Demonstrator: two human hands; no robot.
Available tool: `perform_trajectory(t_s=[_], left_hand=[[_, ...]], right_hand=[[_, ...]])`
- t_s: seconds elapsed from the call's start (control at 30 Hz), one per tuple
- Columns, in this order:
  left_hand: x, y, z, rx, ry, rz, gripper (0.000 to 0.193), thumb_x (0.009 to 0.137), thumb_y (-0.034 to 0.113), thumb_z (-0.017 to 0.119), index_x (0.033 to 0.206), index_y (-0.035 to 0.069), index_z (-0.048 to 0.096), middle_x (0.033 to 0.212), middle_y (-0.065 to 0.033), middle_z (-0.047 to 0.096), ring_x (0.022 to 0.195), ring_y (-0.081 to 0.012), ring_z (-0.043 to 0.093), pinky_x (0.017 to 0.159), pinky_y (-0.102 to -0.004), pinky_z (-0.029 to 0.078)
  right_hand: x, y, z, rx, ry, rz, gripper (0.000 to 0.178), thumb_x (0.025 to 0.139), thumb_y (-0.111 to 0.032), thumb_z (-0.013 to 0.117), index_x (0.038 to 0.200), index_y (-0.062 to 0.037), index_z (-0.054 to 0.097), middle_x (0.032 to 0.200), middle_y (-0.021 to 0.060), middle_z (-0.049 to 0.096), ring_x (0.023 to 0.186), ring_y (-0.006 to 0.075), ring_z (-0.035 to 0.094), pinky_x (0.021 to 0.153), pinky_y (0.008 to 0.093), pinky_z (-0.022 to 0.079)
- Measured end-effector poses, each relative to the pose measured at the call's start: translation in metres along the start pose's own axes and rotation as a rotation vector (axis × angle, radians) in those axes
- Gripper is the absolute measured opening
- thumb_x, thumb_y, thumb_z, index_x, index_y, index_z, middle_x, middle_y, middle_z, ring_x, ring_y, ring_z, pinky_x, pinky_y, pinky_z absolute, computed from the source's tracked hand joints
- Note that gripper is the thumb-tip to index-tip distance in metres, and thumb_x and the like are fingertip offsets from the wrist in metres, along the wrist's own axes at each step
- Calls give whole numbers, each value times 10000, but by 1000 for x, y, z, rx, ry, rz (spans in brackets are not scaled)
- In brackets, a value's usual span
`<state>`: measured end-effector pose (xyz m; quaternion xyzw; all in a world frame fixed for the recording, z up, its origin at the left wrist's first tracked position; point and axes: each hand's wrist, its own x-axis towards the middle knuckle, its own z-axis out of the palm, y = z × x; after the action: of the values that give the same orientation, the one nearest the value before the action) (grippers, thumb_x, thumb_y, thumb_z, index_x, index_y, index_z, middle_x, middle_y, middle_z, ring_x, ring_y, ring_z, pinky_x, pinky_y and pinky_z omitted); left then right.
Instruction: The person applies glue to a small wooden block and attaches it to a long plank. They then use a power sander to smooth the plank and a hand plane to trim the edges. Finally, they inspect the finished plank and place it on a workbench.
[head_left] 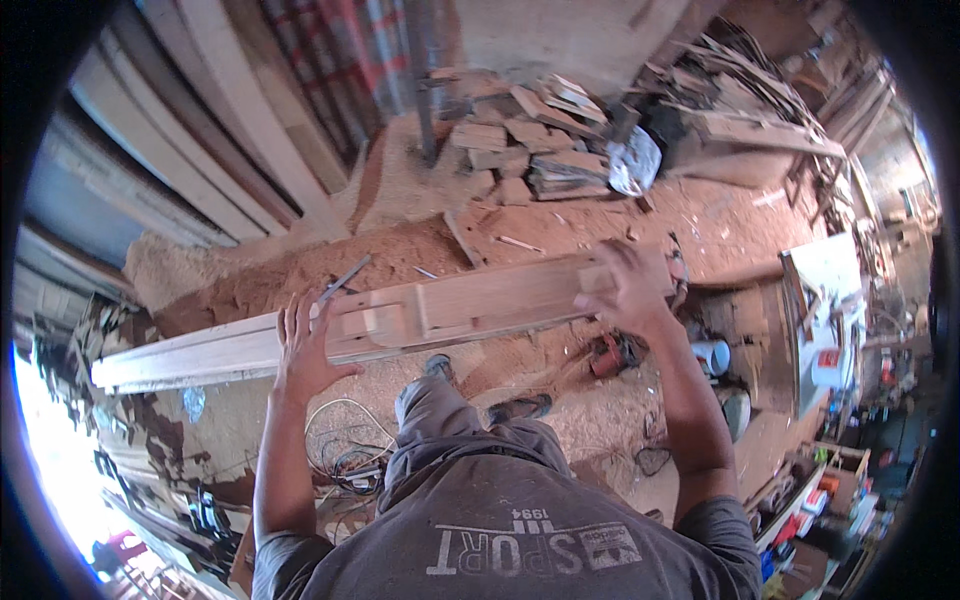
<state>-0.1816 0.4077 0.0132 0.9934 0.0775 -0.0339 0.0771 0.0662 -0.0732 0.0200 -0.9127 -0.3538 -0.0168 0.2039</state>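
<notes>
A long pale wooden beam (200,352) runs across in front of me, from the far left to below my right hand. On its right part lies a smooth wooden board (500,298) with a stepped, rounded cut near its left end. My left hand (303,352) is at the beam's near side, fingers spread and thumb pointing right. Over the board's right part is my right hand (632,292), its fingers apart and slightly blurred; whether it presses on the wood I cannot tell. A thin grey tool (345,277) lies just beyond my left fingertips.
Sawdust covers the ground, with stacked wood offcuts (530,150) behind the beam. Long planks (190,120) lean at left. A red power tool (612,355) sits on the floor below my right hand. Loose cables (350,455) lie near my feet; a white-topped table (825,300) stands right.
</notes>
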Motion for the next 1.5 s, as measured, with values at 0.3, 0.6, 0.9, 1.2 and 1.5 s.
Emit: perform_trajectory(t_s=[0.3, 0.6, 0.9, 1.2, 1.5], left_hand=[[0, -121, 31, -204, -24, 74, 1069, 571, 396, 971, 1510, 160, 515, 1523, -198, 511, 1468, -431, 399, 1232, -617, 230], [-10, -127, 14, -131, -18, 49, 1013, 569, 472, 949, 1449, 139, 573, 1481, -151, 542, 1439, -364, 443, 1218, -490, 335], [-7, -158, 23, -92, -70, 56, 948, 561, 458, 925, 1399, 166, 595, 1381, -146, 598, 1321, -410, 505, 1141, -570, 378], [-27, -186, 17, -64, -107, -46, 1315, 466, 458, 1015, 1580, 116, 406, 1553, -187, 437, 1463, -438, 371, 1241, -548, 289], [18, -90, 23, -182, 213, 314, 928, 783, 596, 823, 1500, 76, 545, 1606, -202, 407, 1520, -456, 309, 1255, -630, 184]], right_hand=[[54, -98, 51, -159, -459, -50, 1277, 535, -577, 947, 1569, -62, 403, 1554, 229, 461, 1476, 422, 383, 1263, 592, 212], [52, -86, 63, -159, -406, -103, 1321, 473, -609, 942, 1554, -50, 429, 1488, 232, 505, 1402, 459, 430, 1219, 586, 297], [75, -123, 67, -177, -512, -52, 1136, 639, -575, 903, 1568, -107, 447, 1551, 172, 494, 1442, 384, 436, 1239, 537, 303], [46, -174, 88, -177, -282, -166, 1202, 692, -685, 819, 1586, -19, 373, 1624, 232, 391, 1551, 406, 290, 1285, 567, 160], [8, -278, 125, 116, -241, -341, 819, 967, -610, 600, 1417, 73, 563, 1531, 243, 514, 1494, 431, 389, 1266, 570, 224]])
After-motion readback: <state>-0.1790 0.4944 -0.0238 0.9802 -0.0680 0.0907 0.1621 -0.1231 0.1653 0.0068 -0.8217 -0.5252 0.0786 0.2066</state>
